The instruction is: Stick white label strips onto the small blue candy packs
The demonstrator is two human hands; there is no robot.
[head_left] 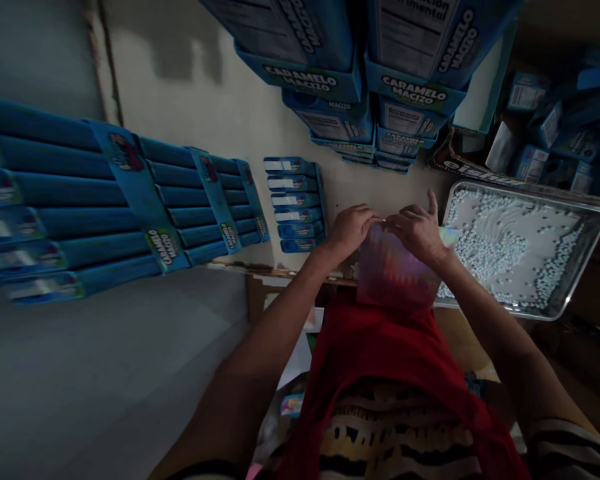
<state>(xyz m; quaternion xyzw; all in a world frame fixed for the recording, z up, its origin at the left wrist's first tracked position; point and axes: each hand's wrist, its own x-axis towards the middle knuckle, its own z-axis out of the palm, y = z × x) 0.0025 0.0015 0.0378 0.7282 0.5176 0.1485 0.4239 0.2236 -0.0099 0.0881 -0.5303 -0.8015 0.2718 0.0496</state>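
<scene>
A clear plastic bag [387, 273] hangs in front of the red apron, its upper edge pinched between my two hands. My left hand [353, 230] is closed, thumb and fingers pressed together at the bag's top left. Close beside it, my right hand [416, 230] grips the top edge too, with one finger raised. The fingertips of both hands almost meet. Right of my right hand lies a metal tray [575, 293] with many small pale blue and white candies [495, 253] scattered in it. What the bag holds, if anything, I cannot make out.
Several blue boxes stand in rows [125, 193] along the left and in tall stacks [410, 87] at the back. A short row of blue boxes [295, 203] is left of my hands. A carton [480, 175] with small blue boxes sits behind the tray.
</scene>
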